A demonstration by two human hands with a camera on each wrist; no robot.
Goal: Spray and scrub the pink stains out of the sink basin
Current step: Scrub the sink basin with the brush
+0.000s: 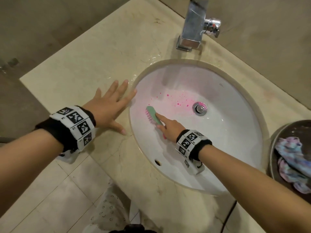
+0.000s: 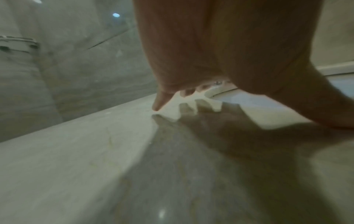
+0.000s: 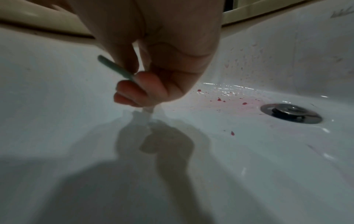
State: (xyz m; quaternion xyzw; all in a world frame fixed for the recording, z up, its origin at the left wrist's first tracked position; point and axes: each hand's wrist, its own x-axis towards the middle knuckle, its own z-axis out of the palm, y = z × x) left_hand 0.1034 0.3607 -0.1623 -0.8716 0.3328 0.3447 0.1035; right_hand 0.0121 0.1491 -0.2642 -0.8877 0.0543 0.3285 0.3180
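Many pink stains (image 1: 178, 100) in white sink basin (image 1: 227, 140), beside drain (image 1: 199, 108)

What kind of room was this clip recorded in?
Most likely a bathroom. A white oval undermount sink basin with a metal drain is set into a beige marble-look countertop, with a chrome faucet behind it and tiled flooring below.
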